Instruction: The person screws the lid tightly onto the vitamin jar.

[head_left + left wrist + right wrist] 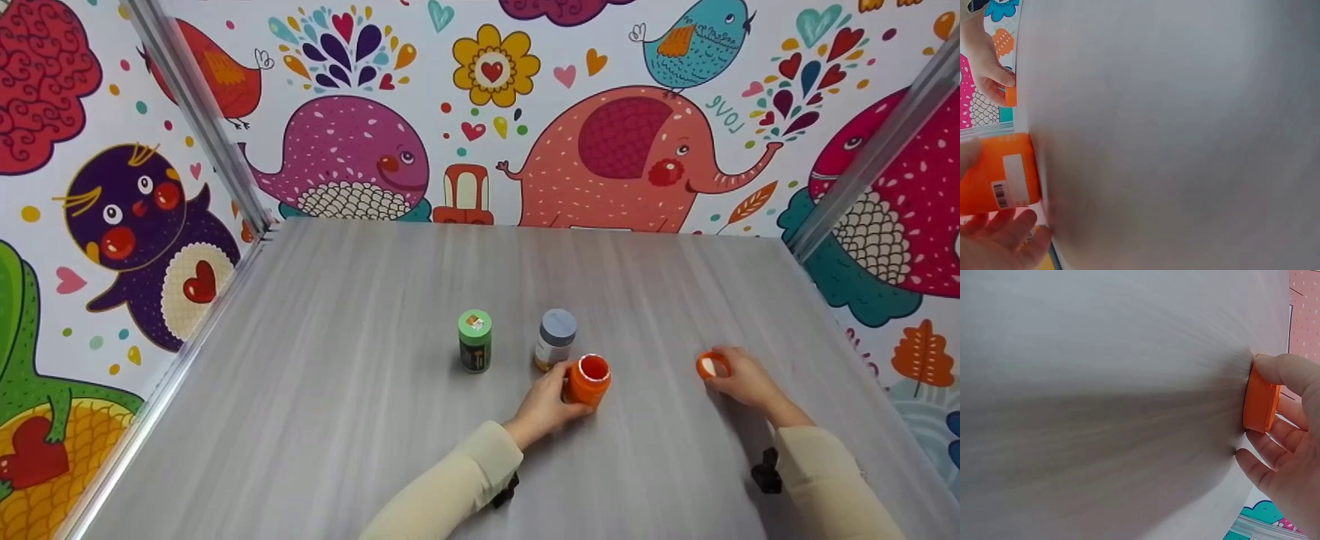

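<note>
An orange bottle, its mouth uncovered and facing up, stands upright in the head view. My left hand holds it from the left, thumb on the near side and fingers on the far side. In the left wrist view a white label with a barcode shows on the bottle. Farther right, my right hand pinches an orange cap by its edge, with its pale inside partly showing. The right wrist view has the cap right at the tabletop between thumb and fingers.
Just behind the orange bottle is a bottle with a grey-blue lid. To its left stands a dark jar with a green lid. Printed panels with cartoon animals and metal posts border the grey table.
</note>
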`<state>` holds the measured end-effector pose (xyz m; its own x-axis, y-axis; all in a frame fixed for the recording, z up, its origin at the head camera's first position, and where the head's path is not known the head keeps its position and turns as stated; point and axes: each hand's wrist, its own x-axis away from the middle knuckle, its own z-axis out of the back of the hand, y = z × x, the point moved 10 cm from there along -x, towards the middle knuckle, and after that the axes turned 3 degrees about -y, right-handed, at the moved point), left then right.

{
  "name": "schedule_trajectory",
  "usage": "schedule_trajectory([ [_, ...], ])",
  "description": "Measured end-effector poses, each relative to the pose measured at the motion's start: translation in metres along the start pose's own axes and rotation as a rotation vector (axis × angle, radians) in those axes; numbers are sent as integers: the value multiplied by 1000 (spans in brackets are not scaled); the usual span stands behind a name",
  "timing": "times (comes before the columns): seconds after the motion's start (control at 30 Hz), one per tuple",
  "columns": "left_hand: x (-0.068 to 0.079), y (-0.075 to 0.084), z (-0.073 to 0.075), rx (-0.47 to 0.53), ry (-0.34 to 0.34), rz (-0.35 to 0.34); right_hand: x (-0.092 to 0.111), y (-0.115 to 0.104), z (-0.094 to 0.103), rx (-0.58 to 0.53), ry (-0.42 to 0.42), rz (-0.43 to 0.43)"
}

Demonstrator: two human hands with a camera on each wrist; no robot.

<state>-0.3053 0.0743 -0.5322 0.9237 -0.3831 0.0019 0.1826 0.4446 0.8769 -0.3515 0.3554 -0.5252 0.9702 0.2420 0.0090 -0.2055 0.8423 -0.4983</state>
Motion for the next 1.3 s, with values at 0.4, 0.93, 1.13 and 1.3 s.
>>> schedule_trajectory([
  [0.4,-11,-14,-6,62,-140,76,0,3,-3,14,-9,-3],
  [0.93,-13,-8,-10,-46,-175,20,0,1,-6,26,-23,-31],
  [1.13,-12,-8,-13,-50,-178,33,3,-29,-17,-12,-76,58],
  [1.3,-12,-6,-11,-49,-172,18,4,-66,-36,-72,-220,220],
])
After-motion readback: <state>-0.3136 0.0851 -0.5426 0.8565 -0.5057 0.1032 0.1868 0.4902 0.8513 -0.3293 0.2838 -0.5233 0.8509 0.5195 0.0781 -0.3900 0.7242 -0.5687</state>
